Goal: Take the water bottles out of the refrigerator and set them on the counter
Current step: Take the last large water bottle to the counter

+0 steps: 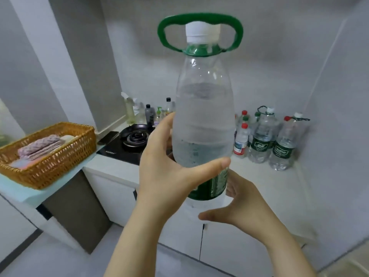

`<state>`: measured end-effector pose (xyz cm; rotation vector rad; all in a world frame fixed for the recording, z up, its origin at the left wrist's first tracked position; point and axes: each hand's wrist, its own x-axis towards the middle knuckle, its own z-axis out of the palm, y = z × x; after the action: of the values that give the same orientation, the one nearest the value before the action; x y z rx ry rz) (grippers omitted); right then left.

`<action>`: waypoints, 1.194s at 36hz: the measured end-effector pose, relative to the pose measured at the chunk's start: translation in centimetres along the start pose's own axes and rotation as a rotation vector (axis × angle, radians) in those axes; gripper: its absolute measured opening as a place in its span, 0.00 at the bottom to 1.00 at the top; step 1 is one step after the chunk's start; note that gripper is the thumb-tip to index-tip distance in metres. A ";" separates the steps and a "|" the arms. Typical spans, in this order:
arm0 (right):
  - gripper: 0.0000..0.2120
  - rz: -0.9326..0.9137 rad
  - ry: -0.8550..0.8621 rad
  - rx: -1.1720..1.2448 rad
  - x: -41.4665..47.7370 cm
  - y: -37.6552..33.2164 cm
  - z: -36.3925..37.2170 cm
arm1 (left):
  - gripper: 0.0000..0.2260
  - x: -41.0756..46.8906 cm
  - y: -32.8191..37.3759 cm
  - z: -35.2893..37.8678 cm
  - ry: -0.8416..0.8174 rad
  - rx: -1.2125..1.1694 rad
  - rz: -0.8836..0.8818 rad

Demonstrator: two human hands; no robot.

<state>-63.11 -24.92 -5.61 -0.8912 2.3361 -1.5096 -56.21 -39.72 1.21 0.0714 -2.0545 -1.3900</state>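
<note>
Condensation on the large water bottle (203, 120) looks the likeliest trouble; the left hand (165, 172) alone wraps its middle, holding it upright above the floor, short of the counter (279, 180); the right hand (245, 206) is spread loose by the base, contact unclear; a wet grip could slip and drop it.

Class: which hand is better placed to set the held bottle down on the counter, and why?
Left, probably. The left hand grips the bottle round its middle, upright above the counter; the right hand is open near its base, gripping nothing.
</note>
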 end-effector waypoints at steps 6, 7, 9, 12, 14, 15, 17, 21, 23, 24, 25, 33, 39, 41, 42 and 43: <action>0.34 0.077 0.122 -0.028 2.6 1.9 -1.8 | 0.37 4.3 -2.5 2.6 -0.098 -0.090 0.013; 0.34 0.086 0.145 -0.037 3.2 2.1 -2.0 | 0.37 5.2 -2.8 3.0 -0.119 -0.108 0.018; 0.34 0.106 0.184 -0.053 4.3 2.5 -2.5 | 0.35 6.8 -3.4 3.6 -0.158 -0.137 0.030; 0.33 0.150 0.229 -0.075 5.7 3.2 -3.1 | 0.34 8.8 -4.4 4.7 -0.208 -0.156 0.036; 0.33 0.173 0.265 -0.093 6.4 3.7 -3.4 | 0.34 10.0 -5.1 5.4 -0.234 -0.174 0.031; 0.32 0.185 0.282 -0.099 6.7 4.2 -3.6 | 0.34 10.5 -5.5 5.9 -0.249 -0.189 0.026; 0.32 0.213 0.303 -0.100 7.4 5.0 -4.0 | 0.34 11.5 -6.1 6.9 -0.286 -0.204 0.016; 0.33 0.256 0.329 -0.089 8.6 6.8 -5.3 | 0.33 13.1 -7.0 9.1 -0.339 -0.194 0.016; 0.33 0.271 0.341 -0.084 9.2 7.9 -6.2 | 0.32 14.0 -7.3 10.5 -0.356 -0.177 0.024; 0.34 0.278 0.345 -0.084 9.6 8.4 -6.8 | 0.31 14.4 -7.5 11.3 -0.358 -0.166 0.024; 0.34 0.284 0.348 -0.087 10.0 9.0 -7.4 | 0.31 14.9 -7.6 12.1 -0.358 -0.159 0.020; 0.37 0.313 0.349 -0.094 12.7 14.6 -13.2 | 0.34 18.1 -9.1 19.7 -0.377 -0.149 -0.020; 0.39 0.350 0.328 -0.072 14.2 19.0 -17.7 | 0.36 19.7 -10.3 25.7 -0.380 -0.146 -0.052; 0.40 0.366 0.321 -0.065 14.5 20.5 -18.9 | 0.36 19.9 -10.8 27.5 -0.386 -0.135 -0.063; 0.41 0.375 0.319 -0.063 14.5 21.3 -19.3 | 0.36 20.1 -11.1 28.3 -0.390 -0.133 -0.074; 0.41 0.386 0.320 -0.064 14.6 22.1 -19.7 | 0.36 20.2 -11.5 29.1 -0.398 -0.134 -0.087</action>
<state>-92.39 -12.45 -14.28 -0.1928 2.5928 -1.5025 -91.18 -28.89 -5.48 -0.1896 -2.2900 -1.7014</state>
